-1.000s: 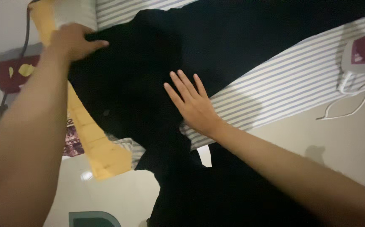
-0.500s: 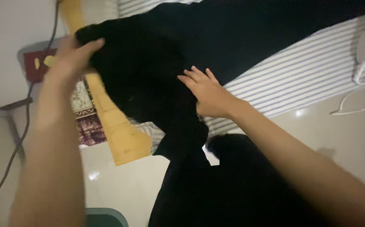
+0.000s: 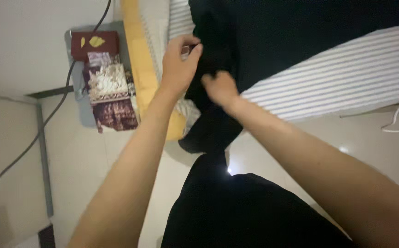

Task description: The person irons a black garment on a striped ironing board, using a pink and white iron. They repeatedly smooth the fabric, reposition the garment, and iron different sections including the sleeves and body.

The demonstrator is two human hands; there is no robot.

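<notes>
My left hand (image 3: pixel 177 69) and right hand (image 3: pixel 220 88) both grip the near-left corner of the black garment (image 3: pixel 273 41), which lies across the striped ironing board (image 3: pixel 342 78), its long axis running away toward the board's far right edge.

Our left hand (image 3: pixel 177 64) was raised ahead of us with the wrist bent slightly, its fingers (image 3: pixel 191 42) curled over and pinched closed, the thumb tucked toward them. Our left forearm ran bare from the lower left up to that hand in a nearly straight line. Our right hand (image 3: pixel 220 88) sat just beside and slightly below the left, knuckles up, fingers folded under into a closed grip. Our right forearm stretched bare from the lower right corner, converging with the left at the hands.
</notes>
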